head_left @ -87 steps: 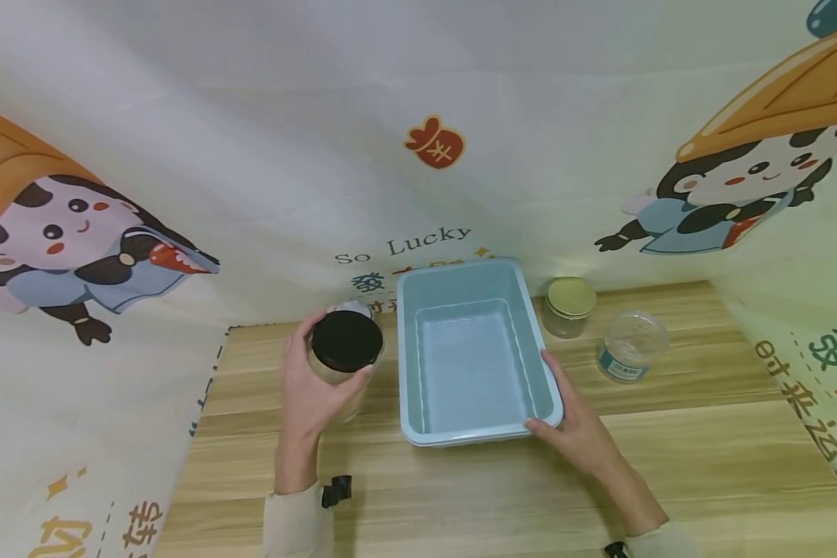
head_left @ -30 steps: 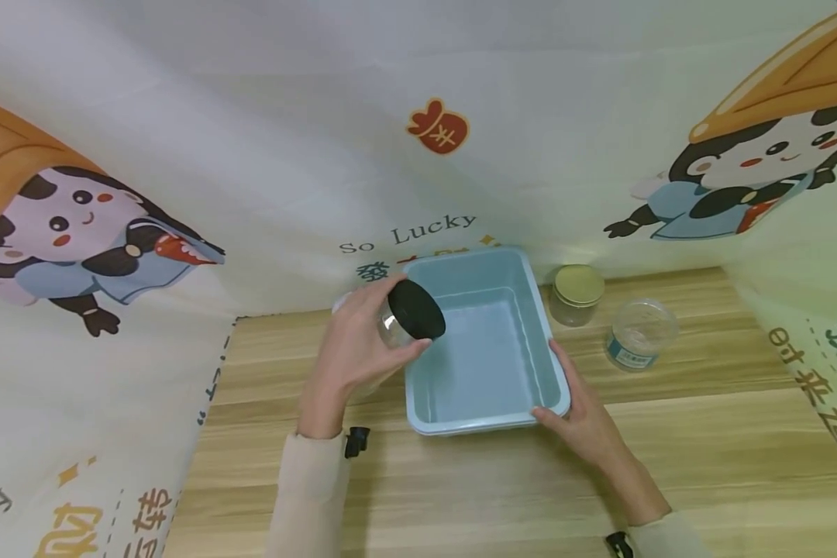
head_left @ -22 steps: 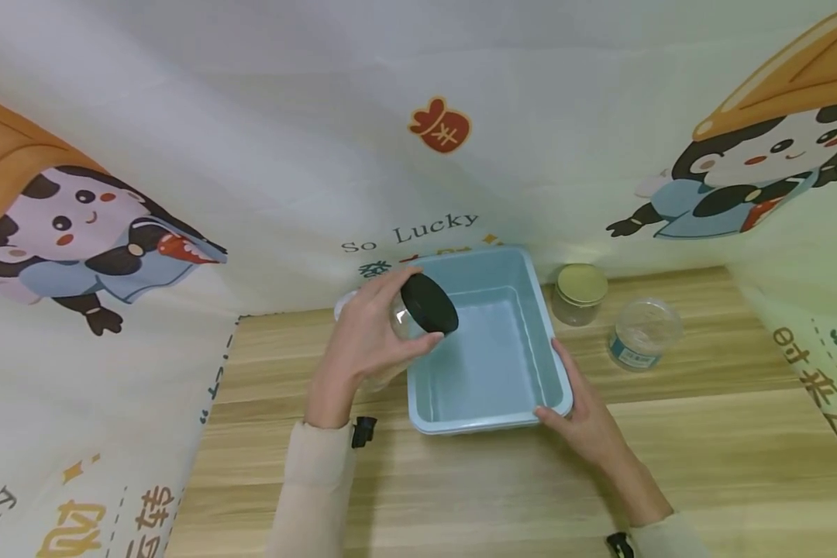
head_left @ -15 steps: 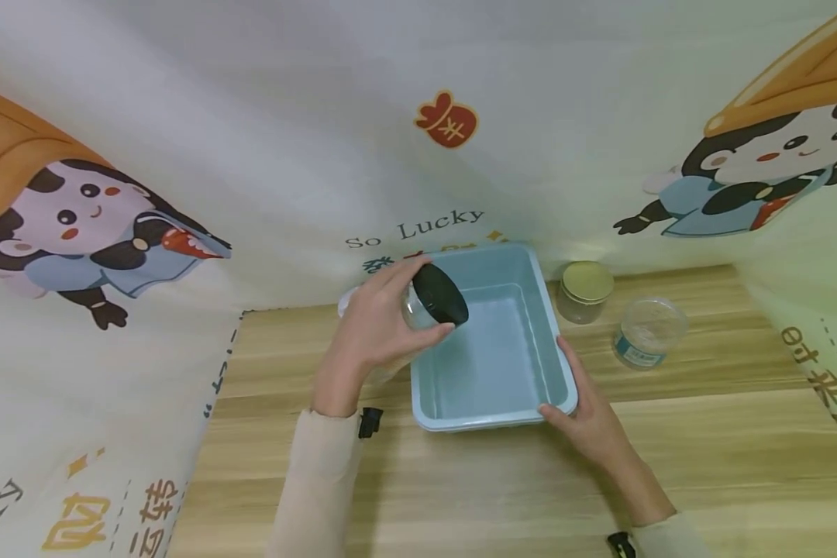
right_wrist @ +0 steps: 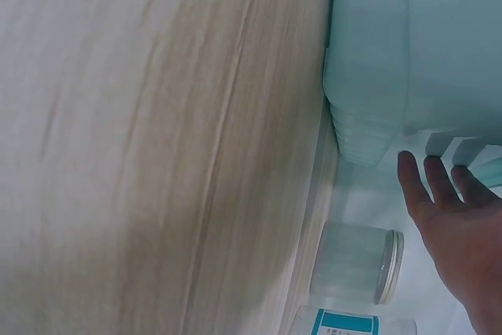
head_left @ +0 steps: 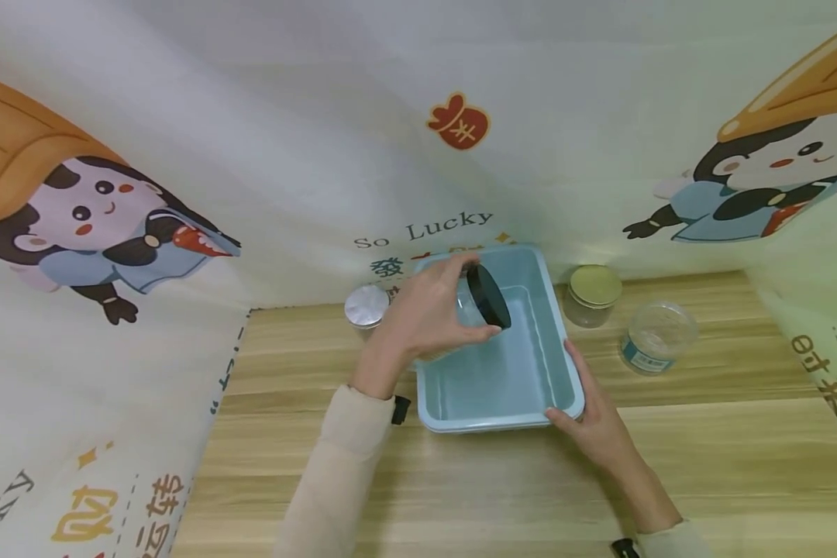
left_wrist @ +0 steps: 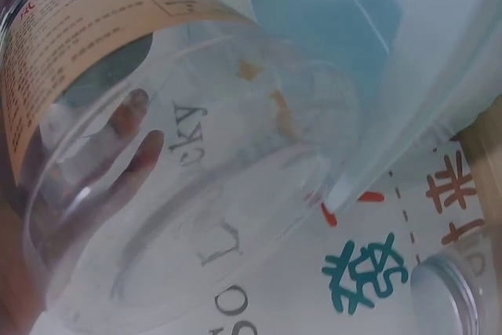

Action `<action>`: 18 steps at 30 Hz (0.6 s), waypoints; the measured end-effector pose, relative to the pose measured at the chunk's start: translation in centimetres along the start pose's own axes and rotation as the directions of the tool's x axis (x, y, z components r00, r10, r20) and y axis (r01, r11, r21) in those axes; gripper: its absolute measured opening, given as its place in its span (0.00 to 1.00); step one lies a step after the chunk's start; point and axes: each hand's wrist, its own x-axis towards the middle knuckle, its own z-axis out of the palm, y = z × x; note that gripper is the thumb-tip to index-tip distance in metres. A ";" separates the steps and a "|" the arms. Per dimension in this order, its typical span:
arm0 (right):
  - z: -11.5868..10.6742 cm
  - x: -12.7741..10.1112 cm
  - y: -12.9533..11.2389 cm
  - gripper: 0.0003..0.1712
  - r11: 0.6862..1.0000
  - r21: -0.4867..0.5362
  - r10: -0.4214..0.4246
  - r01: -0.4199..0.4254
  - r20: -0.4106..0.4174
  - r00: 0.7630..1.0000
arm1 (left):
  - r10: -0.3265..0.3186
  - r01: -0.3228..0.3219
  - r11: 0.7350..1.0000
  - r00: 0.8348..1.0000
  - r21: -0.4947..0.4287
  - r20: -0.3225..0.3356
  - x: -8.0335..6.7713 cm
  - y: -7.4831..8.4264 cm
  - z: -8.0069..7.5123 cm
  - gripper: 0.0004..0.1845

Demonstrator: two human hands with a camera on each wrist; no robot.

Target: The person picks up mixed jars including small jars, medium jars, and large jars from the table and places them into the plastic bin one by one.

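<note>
Wide bare wooden tabletop (head_left: pixel 704 465) lies open in front. Behind, the blue bin (head_left: pixel 502 418) fills the middle, a silver-lidded jar (head_left: pixel 366 305) crowds its left, gold-lidded jar (head_left: pixel 591 294) and clear-lidded jar (head_left: pixel 657 338) block its right.

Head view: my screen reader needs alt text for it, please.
A person's left hand holds a clear jar with a black lid, tipped sideways over a light blue bin, while the right hand rests on the bin's near right corner.

A clear jar (left_wrist: pixel 180 170) with a tan label fills the view, tilted; fingers (left_wrist: pixel 137 147) show through it; the blue tub (left_wrist: pixel 376 29) lies behind; a silver-lidded jar (left_wrist: pixel 451 296) sits below.
</note>
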 end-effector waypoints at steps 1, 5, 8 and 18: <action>0.0 0.0 0.0 0.59 1.000 0.003 -0.002 0.002 0.001 1.000 | -0.006 0.006 1.000 1.000 -0.003 0.008 0.1 0.1 0.1 0.53; 0.0 -0.1 0.0 0.58 1.000 -0.005 0.003 -0.003 0.009 1.000 | -0.018 0.018 1.000 1.000 0.005 0.021 0.3 0.3 0.4 0.51; 0.0 0.0 0.1 0.58 1.000 -0.014 0.020 -0.019 0.016 1.000 | -0.015 0.014 1.000 0.999 0.011 0.034 0.7 0.5 0.4 0.50; -0.2 -0.1 0.0 0.58 0.999 0.000 0.044 -0.044 0.024 0.999 | -0.010 0.013 1.000 0.985 -0.015 0.174 2.3 1.4 1.0 0.50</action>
